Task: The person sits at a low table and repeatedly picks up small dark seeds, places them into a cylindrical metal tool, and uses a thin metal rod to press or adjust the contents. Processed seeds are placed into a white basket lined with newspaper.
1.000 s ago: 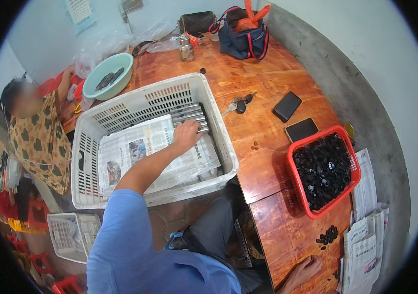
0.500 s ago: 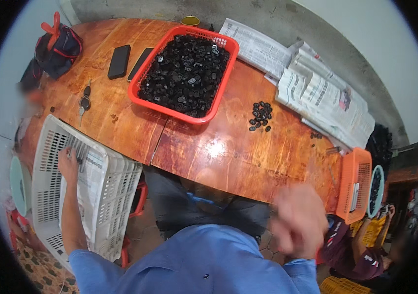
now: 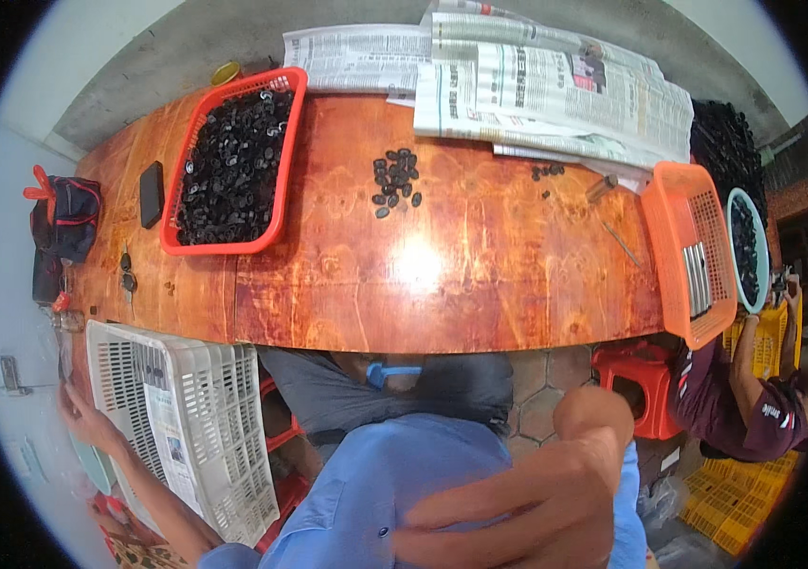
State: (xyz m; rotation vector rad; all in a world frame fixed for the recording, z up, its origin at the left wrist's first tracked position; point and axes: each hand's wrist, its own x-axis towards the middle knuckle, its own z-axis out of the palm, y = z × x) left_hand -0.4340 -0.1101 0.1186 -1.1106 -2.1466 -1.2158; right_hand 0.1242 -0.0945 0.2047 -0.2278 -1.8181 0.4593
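Note:
My left hand point(image 3: 88, 422) is at the far left, beside the outer rim of a white slatted plastic crate point(image 3: 224, 417). Its fingers point away from me but are too small and blurred to show whether they hold anything. Printed newspaper point(image 3: 169, 417) lines the crate. Large and smeared by motion, my right hand point(image 3: 527, 507) is raised in front of my blue shirt. Its fingers stretch leftward, apart from one another, and nothing shows in them. On the wooden table point(image 3: 347, 303) lies a small group of black oval parts point(image 3: 394, 180).
A red basket point(image 3: 292, 161) full of black parts stands on the left of the table. Newspaper sheets point(image 3: 555, 95) lie along the back. An orange basket point(image 3: 660, 209) and a pale blue basin point(image 3: 735, 204) are at right, near a co-worker's sleeve point(image 3: 754, 427). A red stool point(image 3: 655, 398) stands below.
My view has turned right, so the table's things sit further left. My left hand has gone from inside the crate to outside its left rim. The right hand has swung in front of my chest.

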